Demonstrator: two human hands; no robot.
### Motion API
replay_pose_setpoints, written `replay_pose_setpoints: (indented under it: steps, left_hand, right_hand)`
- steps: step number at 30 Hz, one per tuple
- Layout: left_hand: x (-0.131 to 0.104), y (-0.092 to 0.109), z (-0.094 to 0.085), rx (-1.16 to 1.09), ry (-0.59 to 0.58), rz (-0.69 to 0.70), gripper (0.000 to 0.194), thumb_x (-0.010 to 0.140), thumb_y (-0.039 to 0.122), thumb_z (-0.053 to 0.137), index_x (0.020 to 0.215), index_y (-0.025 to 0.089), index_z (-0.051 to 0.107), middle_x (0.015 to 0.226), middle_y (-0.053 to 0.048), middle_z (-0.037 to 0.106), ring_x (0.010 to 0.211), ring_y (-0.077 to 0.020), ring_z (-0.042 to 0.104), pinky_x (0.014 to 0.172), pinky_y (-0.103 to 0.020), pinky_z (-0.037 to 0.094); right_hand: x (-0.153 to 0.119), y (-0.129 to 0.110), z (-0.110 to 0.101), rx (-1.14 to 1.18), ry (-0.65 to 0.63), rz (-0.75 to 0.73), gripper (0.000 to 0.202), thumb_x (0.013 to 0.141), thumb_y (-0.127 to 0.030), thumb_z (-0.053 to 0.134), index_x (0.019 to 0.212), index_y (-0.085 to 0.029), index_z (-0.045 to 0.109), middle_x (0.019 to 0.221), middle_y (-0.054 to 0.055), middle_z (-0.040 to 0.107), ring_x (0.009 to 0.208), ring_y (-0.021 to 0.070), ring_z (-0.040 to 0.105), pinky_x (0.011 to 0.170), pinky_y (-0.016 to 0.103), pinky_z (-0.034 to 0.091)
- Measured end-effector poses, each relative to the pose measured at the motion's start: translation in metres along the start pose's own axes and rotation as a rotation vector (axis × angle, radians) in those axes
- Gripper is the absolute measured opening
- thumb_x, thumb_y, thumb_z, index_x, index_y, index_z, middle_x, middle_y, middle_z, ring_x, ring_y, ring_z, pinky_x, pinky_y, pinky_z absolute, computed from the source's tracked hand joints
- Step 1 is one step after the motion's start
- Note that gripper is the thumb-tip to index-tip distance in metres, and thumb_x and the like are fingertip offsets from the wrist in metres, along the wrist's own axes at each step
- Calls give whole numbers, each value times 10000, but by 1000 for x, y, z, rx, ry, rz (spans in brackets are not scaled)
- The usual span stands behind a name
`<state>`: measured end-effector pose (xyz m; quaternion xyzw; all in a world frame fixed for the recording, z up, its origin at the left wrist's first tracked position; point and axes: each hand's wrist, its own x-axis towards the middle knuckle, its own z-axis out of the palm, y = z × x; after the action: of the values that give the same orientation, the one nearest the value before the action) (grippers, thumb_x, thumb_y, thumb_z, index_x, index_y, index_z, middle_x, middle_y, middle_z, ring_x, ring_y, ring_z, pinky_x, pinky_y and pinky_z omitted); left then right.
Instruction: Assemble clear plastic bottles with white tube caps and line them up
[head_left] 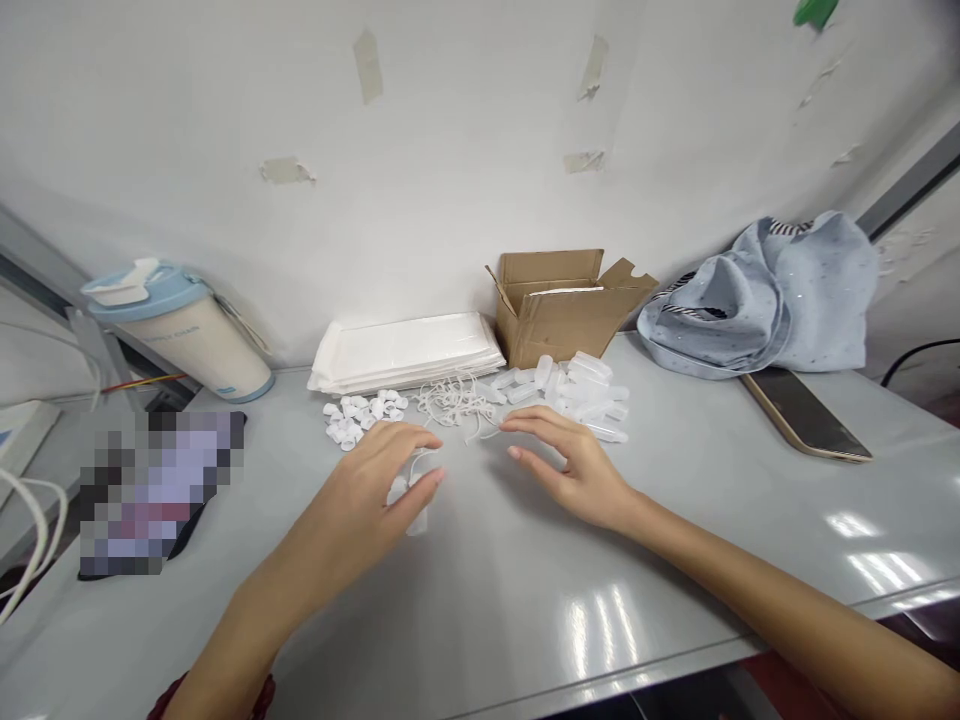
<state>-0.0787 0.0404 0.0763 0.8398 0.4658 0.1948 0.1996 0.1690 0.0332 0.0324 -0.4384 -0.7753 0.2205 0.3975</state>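
My left hand point(382, 480) hovers over the grey table with thumb and fingers apart. Partly hidden beneath it are a small white cap and a clear plastic tube point(418, 521), with a thin string by its fingers. My right hand point(574, 465) is spread, its fingertips beside the end of a white string. Between and beyond the hands lies a tangle of white strings point(457, 398). Several small white caps point(349, 418) form a pile behind my left hand. Behind my right hand is a heap of translucent plastic tubes point(592, 385).
Against the wall stand a stack of white packets point(409, 350) and an open cardboard box point(562, 320). A tumbler point(191, 330) leans at the left, near a blurred flat object point(165, 490). A blue cloth bag point(772, 290) and a phone point(806, 412) lie at the right on the table point(480, 630).
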Motion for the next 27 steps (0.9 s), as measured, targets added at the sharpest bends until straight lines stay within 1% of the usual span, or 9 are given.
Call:
replay_pose_setpoints:
  steps: [2,4,6,9,13,16,22,24,27]
  left_hand:
    - [1,9,1,-99,1,-15,191,900,336,478,956,251,640,921,-19,662,826,-187,607,469,-202,460]
    - [1,17,5,-181,-36,8,178,891,304,490,884,253,660,792,2,659,726,-159,607,418,-177,421]
    - [1,23,13,-228,-16,12,175,890,287,492,905,252,663,818,7,675,715,-147,620,422,-174,427]
    - [1,27,29,-263,149,-57,178,885,290,510,1001,237,633,945,-7,696,718,-141,649,449,-191,464]
    - [1,27,40,-308,291,-62,153,871,276,532,961,206,634,902,-18,704,727,-145,670,579,-234,551]
    - [1,27,41,-302,324,-12,129,864,237,543,922,193,650,870,-14,708,703,-131,671,626,-237,567]
    - [1,26,40,-165,465,94,127,838,168,563,895,189,673,812,5,714,618,-101,631,567,-210,543]
    - [1,24,39,-166,494,109,135,836,167,560,874,192,687,804,7,717,634,-102,635,569,-202,541]
    - [3,20,34,-215,491,28,122,827,191,578,847,201,697,790,14,718,665,-106,650,580,-186,547]
  right_hand:
    - [-2,-8,0,133,11,68,251,899,-248,542,1135,-260,624,1155,70,618,1066,226,578,912,428,478]
    - [-4,-15,1,238,12,80,294,872,-223,577,1158,-277,618,1186,61,604,1105,219,558,911,413,482]
    - [-7,-20,3,315,-2,63,360,850,-190,594,1197,-286,597,1219,61,586,1145,218,537,911,404,487]
    - [-11,-28,8,349,-38,36,432,837,-158,595,1248,-285,559,1240,71,574,1161,219,531,914,405,494]
    - [-17,-36,12,320,-96,-32,468,842,-134,572,1286,-274,521,1294,83,563,1188,219,534,980,427,462]
    - [-18,-39,12,306,-120,-35,510,840,-135,573,1323,-266,475,1317,90,567,1185,216,551,992,431,458]
    - [-19,-38,9,283,-173,-10,563,835,-140,571,1362,-261,412,1292,81,601,1158,220,583,945,434,494]
    - [-18,-36,9,275,-157,-36,536,841,-129,556,1345,-258,430,1278,74,610,1150,212,588,941,426,499]
    - [-14,-27,8,229,-79,-98,373,869,-111,516,1217,-241,540,1195,67,646,1100,190,611,932,398,503]
